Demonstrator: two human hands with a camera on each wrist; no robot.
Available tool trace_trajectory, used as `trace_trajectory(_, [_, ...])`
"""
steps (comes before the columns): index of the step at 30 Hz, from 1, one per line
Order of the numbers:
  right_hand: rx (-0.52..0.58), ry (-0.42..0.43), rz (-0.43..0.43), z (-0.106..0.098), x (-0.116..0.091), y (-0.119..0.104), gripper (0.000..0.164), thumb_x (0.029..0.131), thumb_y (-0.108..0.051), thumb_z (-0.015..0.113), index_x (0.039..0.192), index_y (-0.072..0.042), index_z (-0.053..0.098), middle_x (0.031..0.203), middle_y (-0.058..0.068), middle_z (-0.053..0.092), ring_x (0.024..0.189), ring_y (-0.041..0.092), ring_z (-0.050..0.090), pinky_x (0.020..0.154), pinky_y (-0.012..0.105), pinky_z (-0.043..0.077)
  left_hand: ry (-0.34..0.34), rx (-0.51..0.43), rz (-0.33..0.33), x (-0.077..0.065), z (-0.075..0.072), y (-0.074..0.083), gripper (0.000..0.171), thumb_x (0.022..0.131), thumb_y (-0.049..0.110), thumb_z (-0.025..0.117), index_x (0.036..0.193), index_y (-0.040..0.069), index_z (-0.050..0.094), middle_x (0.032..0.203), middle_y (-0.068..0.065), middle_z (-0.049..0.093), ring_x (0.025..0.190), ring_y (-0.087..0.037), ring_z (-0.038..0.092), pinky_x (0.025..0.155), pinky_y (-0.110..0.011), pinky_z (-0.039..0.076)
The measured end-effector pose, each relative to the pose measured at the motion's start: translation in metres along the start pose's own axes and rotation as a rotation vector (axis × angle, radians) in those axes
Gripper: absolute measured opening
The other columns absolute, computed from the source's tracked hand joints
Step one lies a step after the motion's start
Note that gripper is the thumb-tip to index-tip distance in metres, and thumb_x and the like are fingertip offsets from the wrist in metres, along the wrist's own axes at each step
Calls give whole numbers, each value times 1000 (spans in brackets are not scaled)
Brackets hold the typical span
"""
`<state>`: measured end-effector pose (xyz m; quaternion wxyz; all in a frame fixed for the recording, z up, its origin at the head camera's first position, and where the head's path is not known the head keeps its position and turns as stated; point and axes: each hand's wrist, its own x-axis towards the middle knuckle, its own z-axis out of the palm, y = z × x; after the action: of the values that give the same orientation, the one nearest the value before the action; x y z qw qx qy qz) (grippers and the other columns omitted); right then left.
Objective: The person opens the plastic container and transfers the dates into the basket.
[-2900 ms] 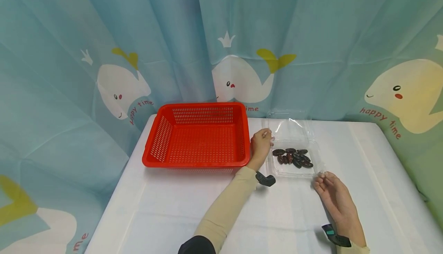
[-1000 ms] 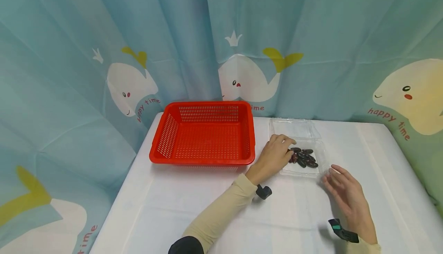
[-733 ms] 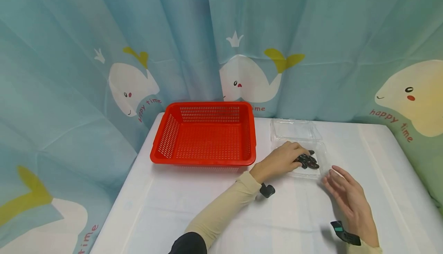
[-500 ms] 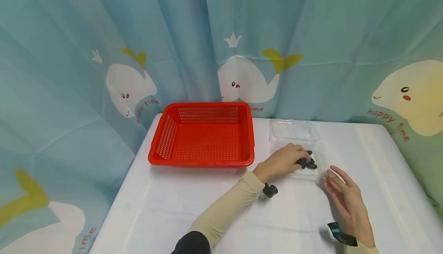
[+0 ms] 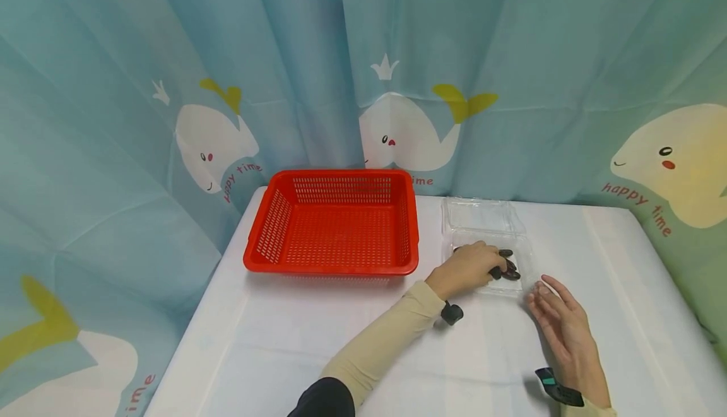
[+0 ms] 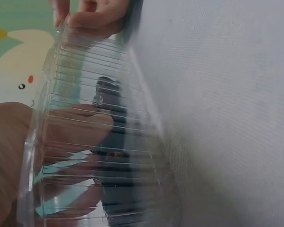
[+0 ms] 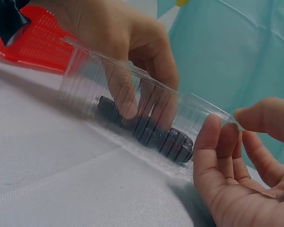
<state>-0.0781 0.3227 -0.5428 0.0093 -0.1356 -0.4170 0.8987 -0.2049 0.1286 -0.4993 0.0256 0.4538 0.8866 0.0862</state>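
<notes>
A clear plastic clamshell box (image 5: 502,289) stands on the table with its lid (image 5: 479,215) folded back. Several dark, glossy, oblong dates (image 5: 512,275) lie inside, partly covered by my left hand (image 5: 466,270). That hand reaches down into the box, thumb and fingers among the dates (image 7: 175,144). Through the ribbed wall I cannot tell whether it grips any. At the near right corner, my right hand (image 5: 568,328) pinches the box rim between thumb and fingers, seen closely in the right wrist view. The left wrist view shows the thumb (image 6: 97,127) against the dates.
Left of the box stands a red perforated plastic basket (image 5: 403,265), its near right corner close to the left forearm. White cloth covers the table (image 5: 272,347). Behind hangs a blue-green curtain (image 5: 284,57) with whale prints.
My left hand has left the box's left rim, moved right and lowered into the dates. One date now shows left of the hand. My right hand stays at the near right corner.
</notes>
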Motion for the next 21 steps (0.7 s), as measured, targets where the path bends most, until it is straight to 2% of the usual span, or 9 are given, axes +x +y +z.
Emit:
trace_trajectory(6, [17, 13, 8, 0, 1, 2, 32, 105, 2, 52, 125, -18, 66, 108, -1, 67, 98, 12, 72, 89, 23, 60, -20, 30, -13, 4, 0, 1, 24, 97, 22, 73, 116, 35, 78, 118, 14, 71, 110, -7, 61, 90, -20, 52])
trace_trajectory(12, [13, 21, 15, 0, 2, 2, 32, 105, 2, 53, 126, -19, 67, 108, -1, 67, 97, 12, 72, 89, 23, 60, -11, 89, -16, 10, 3, 1, 21, 98, 22, 72, 113, 35, 79, 114, 15, 71, 110, -6, 61, 89, -21, 53])
trace_trajectory(21, [38, -19, -19, 2, 1, 2, 31, 105, 4, 50, 124, -14, 68, 105, 1, 69, 96, 14, 73, 88, 24, 60, -3, 166, 7, 14, 3, 4, 16, 96, 24, 72, 107, 34, 78, 113, 15, 71, 108, -7, 63, 86, -24, 54])
